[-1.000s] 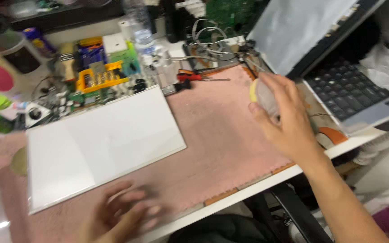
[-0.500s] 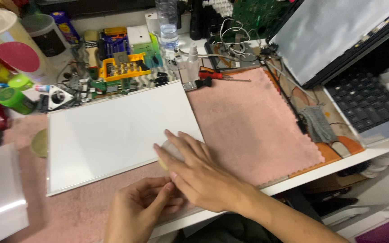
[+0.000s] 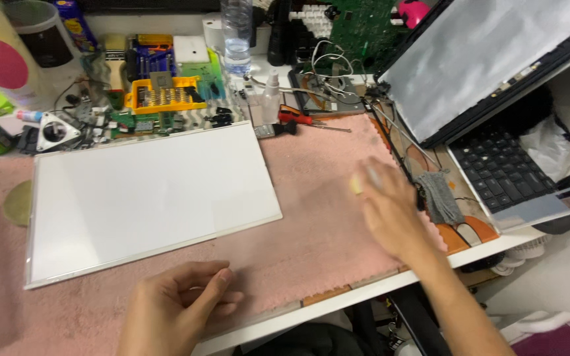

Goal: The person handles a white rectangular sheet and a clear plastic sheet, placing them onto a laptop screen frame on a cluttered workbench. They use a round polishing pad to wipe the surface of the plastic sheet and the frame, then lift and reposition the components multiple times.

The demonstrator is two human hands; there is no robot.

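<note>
Pink terry cloth covers the workbench as a soft mat [image 3: 311, 198], and on it lies a large, flat white rectangular panel [image 3: 146, 198] with a thin metal edge. Below the panel's near edge, the left hand [image 3: 179, 310] rests on the cloth with fingers loosely curled, holding nothing and not quite touching the panel. To the right of the panel, well apart from it, the right hand [image 3: 390, 211] is blurred; a small pale yellow object [image 3: 357, 184] shows at its fingertips, but whether the fingers actually pinch it or only cover it cannot be told.

Further right of the panel sit a crumpled grey cloth [image 3: 440, 198] and an opened laptop [image 3: 496, 112] with its lid propped up and loose wires trailing from the hinge. Beyond the panel's far edge lie a red-handled screwdriver [image 3: 298, 120], a yellow tray of bits [image 3: 163, 95], a small white dropper bottle [image 3: 270, 99] and a clear plastic water bottle [image 3: 237, 36].

Judging by the layout, the bare panel looks fragile: a palm or elbow pressing on its face could crack or smudge it. The right hand sweeping near the laptop's trailing wires could snag them. The upright water bottle, if knocked, would spill toward exposed boards.
</note>
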